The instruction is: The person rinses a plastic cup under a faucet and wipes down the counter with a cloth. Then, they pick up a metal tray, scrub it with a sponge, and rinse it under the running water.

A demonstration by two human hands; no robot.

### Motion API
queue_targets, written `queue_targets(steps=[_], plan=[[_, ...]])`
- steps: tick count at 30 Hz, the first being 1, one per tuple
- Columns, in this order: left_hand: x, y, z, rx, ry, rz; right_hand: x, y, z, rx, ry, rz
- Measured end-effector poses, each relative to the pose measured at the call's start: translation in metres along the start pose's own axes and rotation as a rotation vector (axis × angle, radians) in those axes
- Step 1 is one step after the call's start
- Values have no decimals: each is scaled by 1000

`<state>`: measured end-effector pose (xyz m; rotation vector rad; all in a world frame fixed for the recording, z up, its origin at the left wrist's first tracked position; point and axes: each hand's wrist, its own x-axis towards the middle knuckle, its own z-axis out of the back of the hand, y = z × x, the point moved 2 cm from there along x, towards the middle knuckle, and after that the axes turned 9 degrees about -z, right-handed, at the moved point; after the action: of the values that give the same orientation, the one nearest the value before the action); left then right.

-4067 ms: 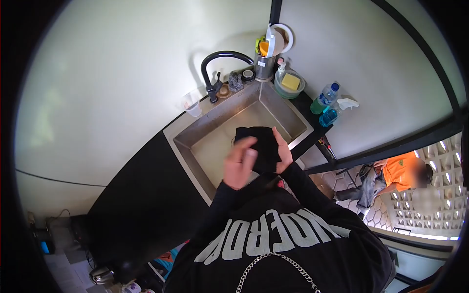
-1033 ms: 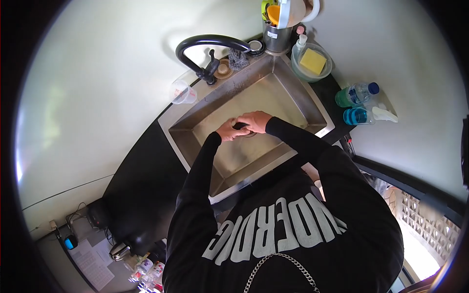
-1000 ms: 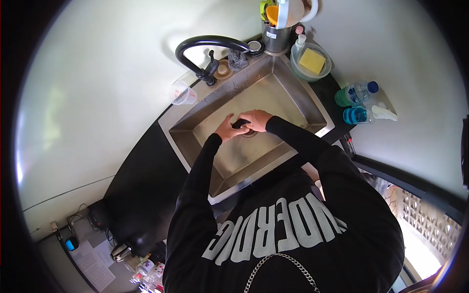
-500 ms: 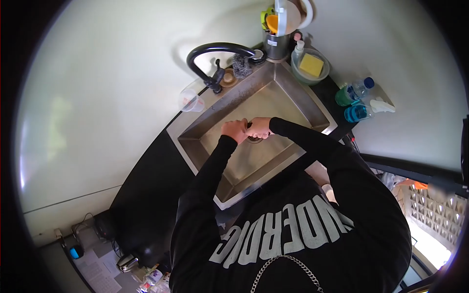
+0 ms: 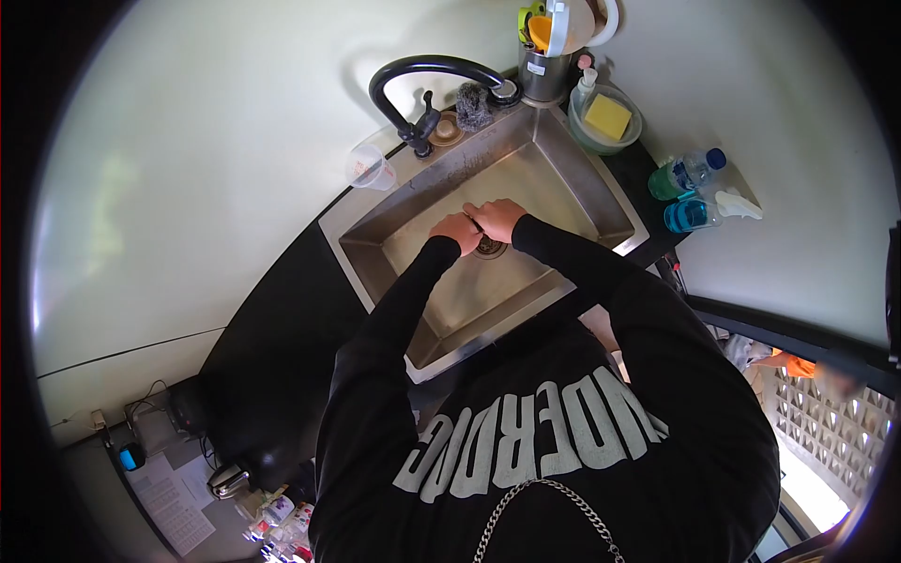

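Observation:
My left hand [image 5: 456, 231] and my right hand [image 5: 498, 219] meet over the stainless steel sink [image 5: 554, 202], just beside its drain [image 5: 489, 247]. Both have curled fingers and touch each other at the fingertips. A small dark thing [image 5: 479, 226] shows in the gap between them, too little of it visible to name. Most of the fingers are hidden under the backs of the hands. Behind the sink arches a black faucet [image 5: 436, 64], with its lever handle [image 5: 427, 117] near the base.
A clear measuring cup [image 5: 371, 168], a grey scourer [image 5: 474, 105] and a brown drain stopper [image 5: 447, 129] sit on the sink's back ledge. To the right are a utensil holder [image 5: 544, 80], a bowl [image 5: 601, 141] with a yellow sponge [image 5: 608, 116], a bottle [image 5: 685, 175] and a blue spray bottle [image 5: 693, 215].
Both hands have shifted slightly toward the faucet, uncovering more of the drain. My right hand has turned so that its back faces up more. The view has tilted a little.

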<state>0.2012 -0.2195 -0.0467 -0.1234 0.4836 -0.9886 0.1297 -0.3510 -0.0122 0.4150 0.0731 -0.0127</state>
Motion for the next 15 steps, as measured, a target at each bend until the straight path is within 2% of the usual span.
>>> queue_targets(steps=[2, 4, 8, 10, 11, 13, 15], plan=[[3, 5, -10, -43, -23, -51, 1, -4, 0, 5, -42, 78], [0, 2, -10, -135, 44, -122, 0, -4, 1, -12, 2, 148], [-9, -5, -11, -289, -7, -86, -1, -2, 6, -6, 44, 192], [-19, -13, 2, -570, 54, 118, 0, -2, 8, -55, 42, 258], [-22, -18, 10, -571, 51, 118, 1, -2, 10, -56, 42, 260], [-29, -24, 14, -783, 68, 284, 0, -2, 13, -45, 46, 311], [-35, -28, 14, -869, 60, 322, -2, -1, 16, -38, 36, 337]])
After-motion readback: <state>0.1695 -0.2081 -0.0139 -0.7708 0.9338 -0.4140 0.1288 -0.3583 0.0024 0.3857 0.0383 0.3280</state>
